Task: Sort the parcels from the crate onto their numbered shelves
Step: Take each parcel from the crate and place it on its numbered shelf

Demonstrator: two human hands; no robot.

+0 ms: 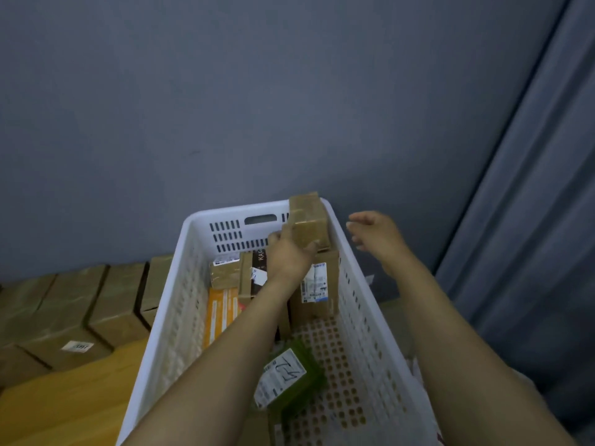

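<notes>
A white perforated crate [180, 304] stands in front of me. My left hand [286, 255] grips a small brown taped parcel [309, 217] and holds it above the crate's far right corner. To the right of that parcel, outside the crate's rim, my right hand [373, 233] is open with spread fingers and holds nothing. Inside the crate lie a brown box with a white label [317, 291], a taped brown parcel [225, 272], an orange flat box [220, 312], a dark packet [259, 267] and a green parcel with a handwritten label [286, 378].
Several brown cardboard boxes [74, 313] are stacked on the floor to the left of the crate, beside a yellow wooden surface [74, 400]. A grey wall [257, 107] is behind, and a grey curtain [531, 220] hangs on the right.
</notes>
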